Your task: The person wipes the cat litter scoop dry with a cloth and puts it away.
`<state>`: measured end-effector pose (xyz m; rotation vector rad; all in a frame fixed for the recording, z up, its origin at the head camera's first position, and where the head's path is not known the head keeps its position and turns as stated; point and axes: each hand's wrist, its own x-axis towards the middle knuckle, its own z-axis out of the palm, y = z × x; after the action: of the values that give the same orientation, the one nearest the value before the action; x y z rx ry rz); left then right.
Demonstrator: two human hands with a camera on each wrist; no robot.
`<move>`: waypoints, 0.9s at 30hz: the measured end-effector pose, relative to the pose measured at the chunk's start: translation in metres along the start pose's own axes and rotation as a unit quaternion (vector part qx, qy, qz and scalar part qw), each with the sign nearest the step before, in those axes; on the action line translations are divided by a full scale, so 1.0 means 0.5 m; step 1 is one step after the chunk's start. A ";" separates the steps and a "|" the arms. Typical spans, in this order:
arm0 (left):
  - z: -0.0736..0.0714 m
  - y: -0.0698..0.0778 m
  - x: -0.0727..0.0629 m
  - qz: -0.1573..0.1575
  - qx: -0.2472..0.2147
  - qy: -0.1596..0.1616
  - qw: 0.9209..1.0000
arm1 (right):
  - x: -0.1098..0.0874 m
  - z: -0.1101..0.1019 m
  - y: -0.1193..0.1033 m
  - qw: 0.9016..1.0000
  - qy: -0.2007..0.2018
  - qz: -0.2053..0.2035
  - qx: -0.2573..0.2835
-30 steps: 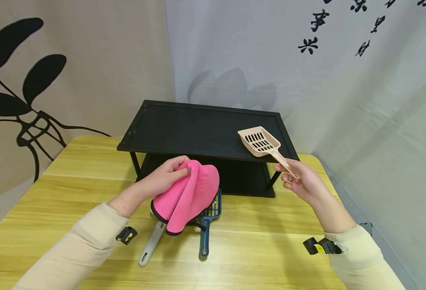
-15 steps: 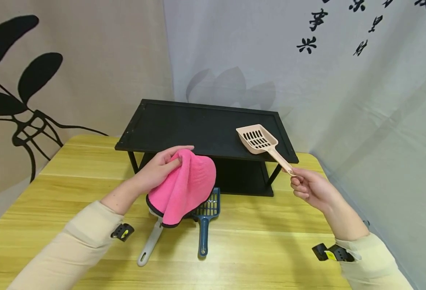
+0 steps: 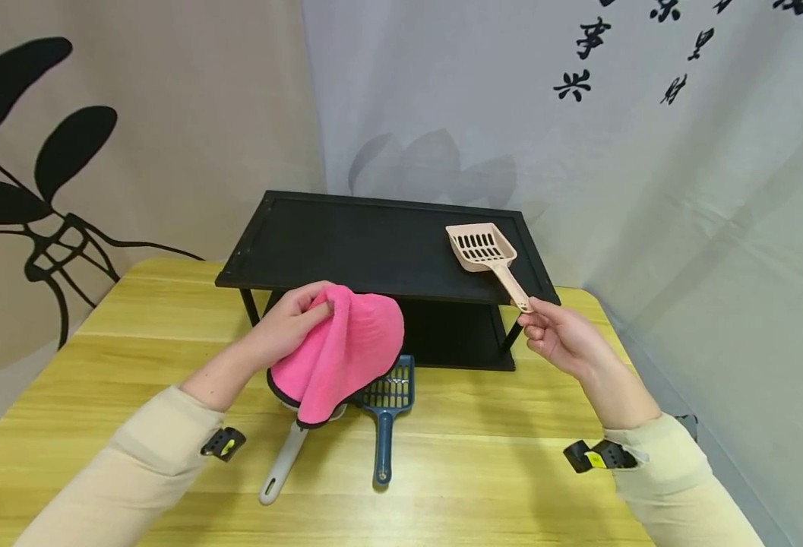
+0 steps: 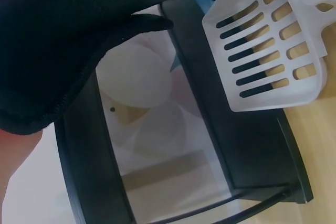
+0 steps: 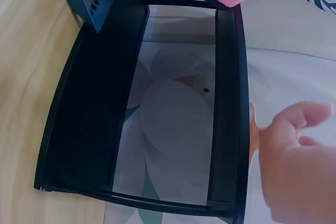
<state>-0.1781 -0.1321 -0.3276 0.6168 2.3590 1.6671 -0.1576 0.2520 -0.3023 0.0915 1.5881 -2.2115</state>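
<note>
My left hand (image 3: 290,325) grips a pink cloth (image 3: 356,342) with a dark edge, bunched up over the table in front of the rack. In the left wrist view the cloth's black underside (image 4: 79,45) faces the camera. With thumb and fingers my right hand (image 3: 565,336) pinches the handle end of a beige slotted litter scoop (image 3: 510,285), whose head overlaps the right part of the black rack's top shelf (image 3: 374,243). Below the cloth lie a grey-white scoop (image 3: 283,463), its head mostly hidden in the head view, and a blue scoop (image 3: 385,441).
The two-tier black rack stands at the back of the wooden table (image 3: 469,471), its lower shelf (image 3: 456,334) partly behind the cloth. Behind it hangs a pale curtain (image 3: 428,91) with dark plant prints and characters.
My right hand first slid back to the handle's end, then moved left and up, pushing the beige scoop farther over the shelf. The cloth shifted slightly left, uncovering more of the blue scoop.
</note>
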 end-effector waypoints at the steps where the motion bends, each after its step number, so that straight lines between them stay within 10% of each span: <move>1: -0.002 -0.001 -0.002 0.000 -0.001 0.002 1.000 | 0.000 0.001 0.001 1.000 -0.002 0.002 -0.009; 11: -0.021 -0.006 -0.021 -0.014 -0.005 0.018 1.000 | 0.004 -0.003 0.006 0.997 0.047 0.004 -0.065; 27: -0.031 -0.010 -0.030 -0.019 -0.014 0.024 0.999 | 0.024 0.045 0.015 0.994 0.102 -0.033 0.015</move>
<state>-0.1716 -0.1536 -0.3279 0.5279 2.3605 1.7143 -0.1617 0.2256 -0.3048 0.2860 1.6846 -2.3412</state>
